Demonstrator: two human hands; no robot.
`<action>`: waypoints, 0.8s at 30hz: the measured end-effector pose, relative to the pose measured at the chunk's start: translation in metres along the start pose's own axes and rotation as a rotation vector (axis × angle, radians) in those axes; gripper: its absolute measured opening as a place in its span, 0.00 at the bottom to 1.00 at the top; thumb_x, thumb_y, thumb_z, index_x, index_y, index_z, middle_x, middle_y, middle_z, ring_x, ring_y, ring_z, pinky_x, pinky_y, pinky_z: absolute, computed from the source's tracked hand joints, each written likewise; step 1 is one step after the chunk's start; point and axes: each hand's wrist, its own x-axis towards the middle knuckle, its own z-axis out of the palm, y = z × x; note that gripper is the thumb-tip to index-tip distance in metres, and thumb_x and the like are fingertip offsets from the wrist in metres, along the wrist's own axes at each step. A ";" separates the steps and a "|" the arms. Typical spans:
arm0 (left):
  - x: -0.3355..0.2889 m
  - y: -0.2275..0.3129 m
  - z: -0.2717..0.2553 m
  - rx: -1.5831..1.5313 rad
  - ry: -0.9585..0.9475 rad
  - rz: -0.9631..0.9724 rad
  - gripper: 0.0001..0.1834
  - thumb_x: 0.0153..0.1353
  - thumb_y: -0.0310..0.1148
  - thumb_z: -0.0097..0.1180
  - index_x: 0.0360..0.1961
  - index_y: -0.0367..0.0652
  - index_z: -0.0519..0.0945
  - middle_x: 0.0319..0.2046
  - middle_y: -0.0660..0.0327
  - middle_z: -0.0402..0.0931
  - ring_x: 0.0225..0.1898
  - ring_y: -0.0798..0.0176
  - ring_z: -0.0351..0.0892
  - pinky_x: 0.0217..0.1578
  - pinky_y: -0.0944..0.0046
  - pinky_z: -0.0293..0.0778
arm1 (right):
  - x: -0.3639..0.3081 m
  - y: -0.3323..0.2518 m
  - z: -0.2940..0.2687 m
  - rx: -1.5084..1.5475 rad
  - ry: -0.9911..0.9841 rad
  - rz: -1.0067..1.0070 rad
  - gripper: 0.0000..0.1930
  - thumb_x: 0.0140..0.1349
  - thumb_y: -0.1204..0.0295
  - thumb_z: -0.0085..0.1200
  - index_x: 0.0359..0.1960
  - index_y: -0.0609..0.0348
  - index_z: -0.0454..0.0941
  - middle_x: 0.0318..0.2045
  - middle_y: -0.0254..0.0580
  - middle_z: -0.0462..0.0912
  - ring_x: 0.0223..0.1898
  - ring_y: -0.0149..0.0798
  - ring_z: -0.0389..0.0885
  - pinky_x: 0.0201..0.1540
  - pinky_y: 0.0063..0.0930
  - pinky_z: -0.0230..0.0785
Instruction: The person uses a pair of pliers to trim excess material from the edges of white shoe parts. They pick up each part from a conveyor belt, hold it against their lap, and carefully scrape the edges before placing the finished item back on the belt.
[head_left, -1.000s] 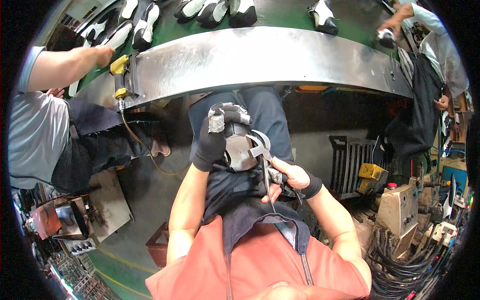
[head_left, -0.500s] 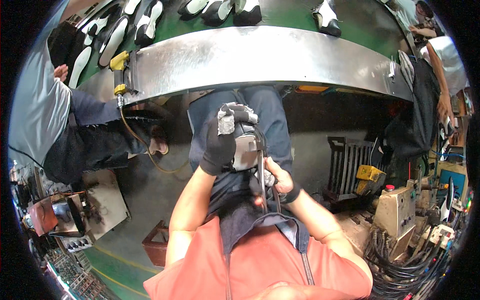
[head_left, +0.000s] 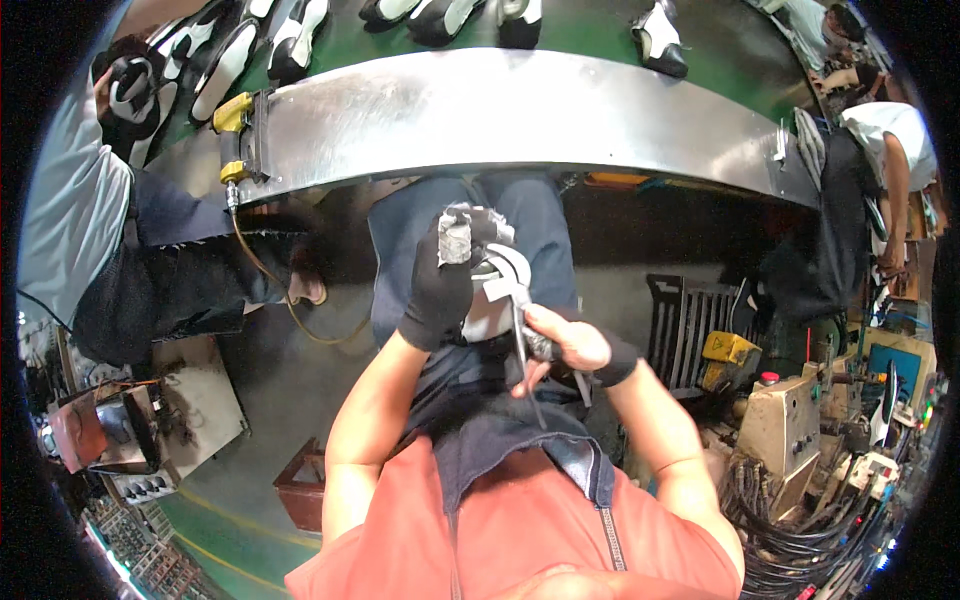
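In my lap, my left hand (head_left: pixel 445 275) wears a black glove with silver tape round the fingers. Those fingers are wrapped over a white and black shoe (head_left: pixel 487 318), whose far end they partly hide. My right hand (head_left: pixel 570 340), with a black band at the wrist, grips a pair of metal pincers (head_left: pixel 521 345). Their long handles point back toward my body. The head of the pincers lies against the shoe, but I cannot tell whether the jaws bite on its edge.
Beyond my knees runs a metal ledge (head_left: pixel 430 110) beside a green belt (head_left: pixel 590 40) carrying several shoes. A yellow air stapler (head_left: pixel 232 135) with a hose lies on the ledge's left. People work on both sides. A control box (head_left: pixel 780 420) with cables stands at right.
My right hand has turned and risen slightly with the pincers, its handles spread more. The shoe has tilted in my left hand. The person at left now holds a shoe.
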 end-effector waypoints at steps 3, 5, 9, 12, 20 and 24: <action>0.002 0.000 0.000 0.205 0.030 0.049 0.17 0.63 0.34 0.38 0.32 0.38 0.80 0.31 0.58 0.80 0.41 0.57 0.76 0.51 0.59 0.66 | -0.025 -0.033 0.029 -0.056 0.203 0.114 0.25 0.70 0.50 0.31 0.38 0.60 0.72 0.30 0.45 0.76 0.26 0.41 0.80 0.35 0.30 0.77; 0.004 -0.011 0.004 0.219 0.056 0.103 0.16 0.62 0.32 0.38 0.32 0.38 0.80 0.31 0.57 0.80 0.40 0.56 0.77 0.51 0.59 0.65 | -0.030 -0.026 0.032 0.310 0.020 0.003 0.24 0.71 0.50 0.31 0.31 0.56 0.71 0.22 0.37 0.71 0.21 0.33 0.71 0.29 0.26 0.70; 0.007 -0.031 0.009 -0.015 0.167 -0.073 0.17 0.62 0.32 0.39 0.30 0.38 0.81 0.30 0.57 0.81 0.41 0.55 0.78 0.51 0.58 0.67 | 0.035 0.039 0.016 -0.739 0.754 -0.464 0.17 0.70 0.61 0.35 0.35 0.62 0.71 0.21 0.45 0.71 0.24 0.38 0.71 0.30 0.36 0.65; 0.020 -0.039 -0.001 0.130 0.063 0.105 0.16 0.62 0.30 0.39 0.32 0.39 0.82 0.31 0.57 0.82 0.42 0.58 0.78 0.50 0.59 0.68 | 0.083 0.057 0.008 -0.939 0.910 -0.820 0.16 0.69 0.63 0.38 0.38 0.64 0.73 0.27 0.52 0.75 0.28 0.44 0.74 0.33 0.37 0.65; 0.015 -0.038 -0.001 0.033 0.068 0.003 0.18 0.63 0.34 0.40 0.32 0.38 0.83 0.31 0.60 0.82 0.46 0.61 0.76 0.52 0.59 0.67 | 0.027 0.000 0.009 -0.203 0.246 -0.388 0.23 0.72 0.57 0.31 0.45 0.62 0.76 0.40 0.40 0.79 0.39 0.30 0.76 0.48 0.27 0.68; 0.017 -0.038 -0.004 0.044 0.042 0.089 0.18 0.63 0.34 0.40 0.29 0.39 0.83 0.29 0.59 0.82 0.43 0.60 0.77 0.53 0.60 0.67 | 0.020 0.002 0.024 -0.501 0.468 -0.210 0.23 0.70 0.54 0.35 0.28 0.60 0.73 0.21 0.37 0.76 0.25 0.35 0.75 0.29 0.36 0.67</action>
